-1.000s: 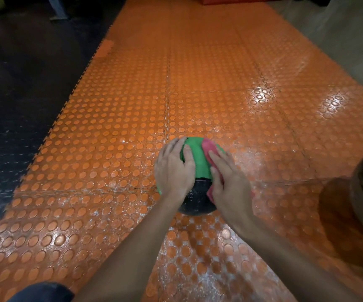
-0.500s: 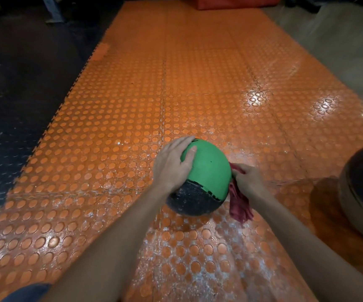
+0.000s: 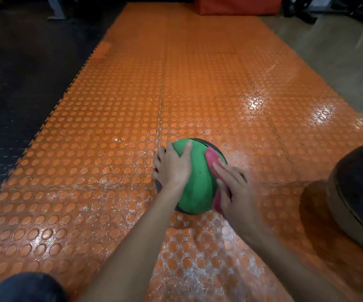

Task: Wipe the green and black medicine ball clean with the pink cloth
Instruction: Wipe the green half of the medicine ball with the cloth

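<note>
Head view: flat-fingered left hand [image 3: 173,168] steadies the green-and-black medicine ball [image 3: 200,184] so the flat right hand [image 3: 236,194] can press pink cloth [image 3: 211,157] against it.

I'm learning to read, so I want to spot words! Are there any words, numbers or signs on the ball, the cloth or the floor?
No words, numbers or signs can be read anywhere.
The green and black medicine ball shows only plain colour.
The pink cloth is plain.
The orange floor mat has only round bumps.
The big dark ball on the right shows no print either.
</note>
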The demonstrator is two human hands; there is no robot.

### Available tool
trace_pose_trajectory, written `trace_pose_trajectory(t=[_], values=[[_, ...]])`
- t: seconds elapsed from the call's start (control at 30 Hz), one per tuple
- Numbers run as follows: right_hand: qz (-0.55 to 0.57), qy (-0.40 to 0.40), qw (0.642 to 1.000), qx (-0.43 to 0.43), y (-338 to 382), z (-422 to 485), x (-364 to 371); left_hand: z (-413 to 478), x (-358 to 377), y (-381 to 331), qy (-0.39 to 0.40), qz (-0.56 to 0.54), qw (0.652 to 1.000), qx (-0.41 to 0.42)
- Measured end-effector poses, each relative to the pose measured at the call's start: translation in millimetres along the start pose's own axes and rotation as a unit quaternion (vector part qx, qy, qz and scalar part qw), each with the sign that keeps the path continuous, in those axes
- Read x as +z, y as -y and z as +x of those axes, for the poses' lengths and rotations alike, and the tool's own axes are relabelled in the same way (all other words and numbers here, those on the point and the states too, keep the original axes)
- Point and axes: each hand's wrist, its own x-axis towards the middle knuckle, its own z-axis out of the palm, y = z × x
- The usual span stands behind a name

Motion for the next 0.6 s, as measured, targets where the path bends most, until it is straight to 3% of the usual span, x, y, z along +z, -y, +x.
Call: trace_pose_trajectory(t=[0.13,0.33,0.43,0.6], values=[[-0.071,-0.029,0.991,-0.109,1,-20,0,-10,9,4,-0.072,0.092,0.991,0.062],[-0.153,0.093,0.983,-0.044,24,66,-3,-26,16,12,-0.05,0.132,0.967,0.213],[-0.124,0.112,0.986,-0.014,23,69,-5,-22,14,12,-0.032,0.125,0.976,0.178],[-0.111,0.059,0.988,-0.091,37,-13,-12,-17,0,24,-0.019,0.038,0.992,0.121]])
